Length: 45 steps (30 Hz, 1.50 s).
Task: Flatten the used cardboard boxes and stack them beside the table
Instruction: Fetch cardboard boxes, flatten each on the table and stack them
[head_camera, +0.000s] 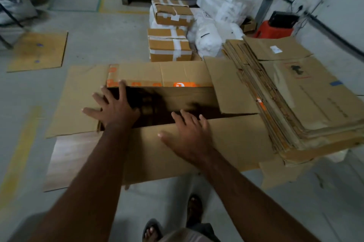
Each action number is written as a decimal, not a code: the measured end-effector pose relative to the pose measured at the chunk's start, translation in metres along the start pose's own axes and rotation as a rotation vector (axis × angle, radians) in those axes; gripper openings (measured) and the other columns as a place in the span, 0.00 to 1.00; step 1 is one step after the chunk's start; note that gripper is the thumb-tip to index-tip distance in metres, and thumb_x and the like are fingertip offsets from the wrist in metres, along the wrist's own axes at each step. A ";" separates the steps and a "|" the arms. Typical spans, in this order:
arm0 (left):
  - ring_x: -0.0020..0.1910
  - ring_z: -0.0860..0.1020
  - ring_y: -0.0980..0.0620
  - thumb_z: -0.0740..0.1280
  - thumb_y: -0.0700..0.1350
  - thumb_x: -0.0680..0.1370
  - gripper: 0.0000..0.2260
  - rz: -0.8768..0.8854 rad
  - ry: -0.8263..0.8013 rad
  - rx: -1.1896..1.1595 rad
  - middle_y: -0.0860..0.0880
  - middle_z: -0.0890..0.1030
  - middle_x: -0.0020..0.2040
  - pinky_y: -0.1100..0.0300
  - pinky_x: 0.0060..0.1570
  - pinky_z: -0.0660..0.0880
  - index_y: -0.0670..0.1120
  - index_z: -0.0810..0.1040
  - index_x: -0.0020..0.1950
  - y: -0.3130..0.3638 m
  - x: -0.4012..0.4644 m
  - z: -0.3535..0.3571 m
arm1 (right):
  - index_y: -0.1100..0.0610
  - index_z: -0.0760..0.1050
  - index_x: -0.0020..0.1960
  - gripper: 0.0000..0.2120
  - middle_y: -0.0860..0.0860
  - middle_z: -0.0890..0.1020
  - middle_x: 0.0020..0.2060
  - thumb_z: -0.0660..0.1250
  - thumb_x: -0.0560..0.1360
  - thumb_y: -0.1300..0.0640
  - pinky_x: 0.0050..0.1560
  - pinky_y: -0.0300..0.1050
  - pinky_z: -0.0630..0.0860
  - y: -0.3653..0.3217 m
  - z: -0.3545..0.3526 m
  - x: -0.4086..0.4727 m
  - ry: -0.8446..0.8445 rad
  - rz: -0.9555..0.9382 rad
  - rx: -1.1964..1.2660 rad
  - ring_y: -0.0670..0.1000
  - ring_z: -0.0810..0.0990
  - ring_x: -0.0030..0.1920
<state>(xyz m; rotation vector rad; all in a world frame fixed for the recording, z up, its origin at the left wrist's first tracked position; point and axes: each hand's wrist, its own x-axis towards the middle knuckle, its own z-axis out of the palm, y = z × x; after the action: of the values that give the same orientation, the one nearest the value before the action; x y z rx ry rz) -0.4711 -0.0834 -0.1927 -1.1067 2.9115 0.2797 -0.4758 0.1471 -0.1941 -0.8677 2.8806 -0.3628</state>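
Cardboard box lying on the floor, half collapsed, dark gap between panels not pressed shut, touching the stack of flattened boxes on its right. Left hand spread wide, flat on the far left edge; right hand flat on the near panel, fingers straight. Neither grip holding anything, just pressing. Probably mid-flatten. Risks: panel springing back if pressure lifts unevenly, loose flap creasing wrong under the weight, or sliding on smooth concrete.

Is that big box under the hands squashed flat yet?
Not quite. The big box still gapes: a dark hollow shows between its panels. The left hand and right hand press on it with spread fingers.
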 end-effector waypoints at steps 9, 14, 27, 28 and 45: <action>0.80 0.44 0.33 0.70 0.65 0.74 0.49 -0.006 0.020 0.007 0.42 0.44 0.83 0.19 0.68 0.50 0.61 0.35 0.80 -0.002 -0.001 0.001 | 0.58 0.51 0.83 0.43 0.63 0.47 0.82 0.59 0.79 0.33 0.79 0.61 0.36 0.071 -0.063 0.054 0.163 0.170 -0.211 0.61 0.41 0.82; 0.79 0.46 0.30 0.75 0.58 0.73 0.52 0.047 0.057 -0.037 0.41 0.46 0.83 0.20 0.68 0.51 0.62 0.36 0.80 -0.009 0.007 0.009 | 0.57 0.47 0.83 0.48 0.63 0.48 0.82 0.61 0.76 0.31 0.78 0.65 0.39 0.156 -0.105 0.068 0.199 0.466 -0.252 0.65 0.43 0.81; 0.80 0.51 0.34 0.79 0.54 0.70 0.59 0.052 0.119 -0.053 0.46 0.42 0.84 0.19 0.66 0.53 0.62 0.31 0.79 -0.002 -0.001 0.001 | 0.58 0.50 0.83 0.45 0.60 0.54 0.81 0.64 0.77 0.37 0.77 0.69 0.49 0.197 -0.063 0.049 0.127 0.483 -0.197 0.63 0.52 0.81; 0.80 0.50 0.34 0.79 0.55 0.70 0.60 0.055 0.109 -0.056 0.47 0.41 0.84 0.19 0.67 0.53 0.63 0.30 0.79 -0.001 -0.002 0.000 | 0.57 0.53 0.82 0.42 0.59 0.57 0.81 0.63 0.77 0.38 0.77 0.67 0.46 0.187 -0.063 0.047 0.143 0.418 -0.190 0.60 0.52 0.81; 0.82 0.46 0.42 0.74 0.65 0.71 0.59 -0.079 0.075 -0.029 0.45 0.37 0.83 0.26 0.72 0.54 0.56 0.28 0.80 0.004 -0.009 -0.008 | 0.53 0.36 0.84 0.50 0.52 0.32 0.81 0.66 0.77 0.40 0.78 0.67 0.52 0.069 -0.079 0.184 0.136 -0.133 -0.201 0.56 0.35 0.82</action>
<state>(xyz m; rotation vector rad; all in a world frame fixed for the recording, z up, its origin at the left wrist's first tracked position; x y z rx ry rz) -0.4663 -0.0762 -0.1835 -1.2596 2.9279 0.2864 -0.6788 0.1165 -0.1427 -1.1126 3.0323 -0.1509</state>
